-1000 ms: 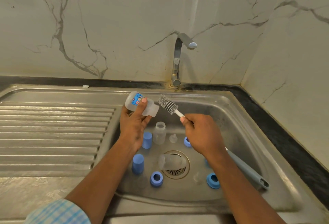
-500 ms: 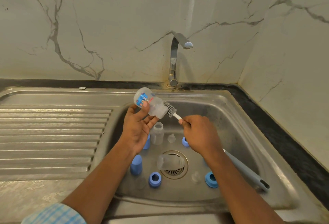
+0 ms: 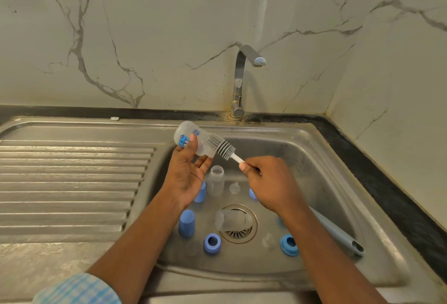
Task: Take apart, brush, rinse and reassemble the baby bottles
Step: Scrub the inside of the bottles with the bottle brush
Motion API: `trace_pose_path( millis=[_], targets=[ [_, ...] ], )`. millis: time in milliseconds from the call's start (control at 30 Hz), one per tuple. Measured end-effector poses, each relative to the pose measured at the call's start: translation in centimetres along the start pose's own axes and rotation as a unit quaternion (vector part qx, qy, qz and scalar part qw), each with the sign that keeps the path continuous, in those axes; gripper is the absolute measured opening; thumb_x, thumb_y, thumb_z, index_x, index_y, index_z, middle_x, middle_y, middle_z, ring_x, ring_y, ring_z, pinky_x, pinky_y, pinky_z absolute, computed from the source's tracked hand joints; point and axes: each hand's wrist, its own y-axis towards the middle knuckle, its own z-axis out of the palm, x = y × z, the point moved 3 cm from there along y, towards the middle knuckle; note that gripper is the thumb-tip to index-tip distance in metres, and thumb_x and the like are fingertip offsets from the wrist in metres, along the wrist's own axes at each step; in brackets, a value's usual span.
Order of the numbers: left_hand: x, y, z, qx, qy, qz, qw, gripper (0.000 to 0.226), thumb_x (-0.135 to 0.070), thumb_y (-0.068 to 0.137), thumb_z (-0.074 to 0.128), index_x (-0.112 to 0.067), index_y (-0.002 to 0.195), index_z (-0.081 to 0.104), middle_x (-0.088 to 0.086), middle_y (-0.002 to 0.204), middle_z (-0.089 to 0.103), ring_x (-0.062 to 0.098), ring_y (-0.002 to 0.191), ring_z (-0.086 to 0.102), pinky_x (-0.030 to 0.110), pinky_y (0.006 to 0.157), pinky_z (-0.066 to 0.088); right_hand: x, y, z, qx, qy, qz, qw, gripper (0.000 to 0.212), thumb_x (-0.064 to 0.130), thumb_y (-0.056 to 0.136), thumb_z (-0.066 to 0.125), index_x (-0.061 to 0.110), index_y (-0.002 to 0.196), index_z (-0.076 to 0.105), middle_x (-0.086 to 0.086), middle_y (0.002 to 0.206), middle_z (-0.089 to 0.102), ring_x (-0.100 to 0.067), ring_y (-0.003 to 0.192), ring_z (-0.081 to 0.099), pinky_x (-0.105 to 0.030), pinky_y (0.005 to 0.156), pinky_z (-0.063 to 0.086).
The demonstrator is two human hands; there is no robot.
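My left hand (image 3: pixel 187 174) grips a clear baby bottle (image 3: pixel 187 135) with a blue print, tilted with its mouth toward the right, above the sink. My right hand (image 3: pixel 267 184) holds the white stem of a grey bottle brush (image 3: pixel 221 146); its bristled head lies at the bottle's mouth, mostly outside. In the basin stand an upright clear bottle (image 3: pixel 216 180), a second bottle (image 3: pixel 232 220) lying on the drain, blue caps (image 3: pixel 186 222), blue collar rings (image 3: pixel 212 243) and clear teats (image 3: pixel 234 187).
The steel sink (image 3: pixel 321 168) has a ribbed draining board (image 3: pixel 72 182) to the left. The tap (image 3: pixel 239 81) stands behind the basin with no water running. A long grey-blue brush handle (image 3: pixel 338 232) lies in the basin's right side under my right forearm.
The brush head went from outside the bottle into its mouth, then drew back mostly out. The bottle's base tipped up and to the left.
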Motion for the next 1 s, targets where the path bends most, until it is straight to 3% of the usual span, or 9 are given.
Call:
trace_pose_path(
  millis=[167,333,500,633,800,1000],
  targets=[
    [-0.1,0.4,-0.3,-0.03,0.035,0.025,0.999,0.076,-0.024,0.07,0.074,-0.002,0.139,0.05,0.019,0.129,0.065,0.027,0.108,0.069,0.033,0.084,0.061,0.4,0.1,0.5,0.013,-0.043,0.011,0.999,0.042,0.038,0.099,0.049,0.024,0.059,0.046,0.003,0.054,0.051,-0.022,0.056,0.052,-0.035,0.054,0.039],
    [0.6,0.1,0.0,0.019,0.04,-0.004,0.999,0.064,-0.019,0.075,0.07,-0.002,0.134,0.052,0.02,0.126,0.066,0.03,0.108,0.07,0.035,0.082,0.061,-0.8,0.5,0.3,0.003,-0.052,0.058,0.997,0.047,0.033,0.1,0.048,0.027,0.055,0.04,0.003,0.054,0.049,-0.023,0.055,0.046,-0.034,0.053,0.036],
    [0.0,0.5,-0.4,-0.02,0.019,0.017,0.999,0.072,-0.021,0.074,0.071,0.001,0.139,0.049,0.021,0.13,0.064,0.029,0.109,0.069,0.034,0.08,0.062,-0.1,0.1,0.4,0.007,-0.038,0.034,0.999,0.045,0.037,0.1,0.047,0.023,0.058,0.045,0.001,0.054,0.054,-0.025,0.055,0.052,-0.039,0.055,0.041],
    [0.0,0.4,-0.3,-0.018,0.014,0.009,1.0,0.07,-0.023,0.075,0.068,0.003,0.137,0.05,0.021,0.127,0.065,0.027,0.105,0.07,0.034,0.081,0.061,0.9,0.0,0.9,0.004,-0.052,0.022,0.998,0.042,0.039,0.1,0.047,0.021,0.062,0.048,0.003,0.056,0.049,-0.021,0.056,0.046,-0.034,0.052,0.034],
    [0.4,0.5,-0.5,0.005,0.014,-0.009,1.0,0.067,-0.023,0.078,0.067,0.004,0.137,0.048,0.022,0.126,0.066,0.032,0.115,0.066,0.042,0.092,0.057,0.5,0.2,0.4,-0.012,-0.046,0.046,0.998,0.047,0.039,0.101,0.044,0.029,0.056,0.038,0.001,0.057,0.056,-0.028,0.061,0.057,-0.037,0.057,0.044],
    [0.5,0.5,-0.6,0.015,0.031,-0.006,0.999,0.057,-0.023,0.081,0.065,0.0,0.131,0.052,0.021,0.124,0.067,0.031,0.112,0.067,0.043,0.094,0.055,0.4,0.3,0.2,-0.014,-0.053,0.047,0.997,0.044,0.039,0.102,0.043,0.028,0.059,0.041,0.002,0.059,0.054,-0.026,0.062,0.054,-0.035,0.055,0.039]
  ],
)
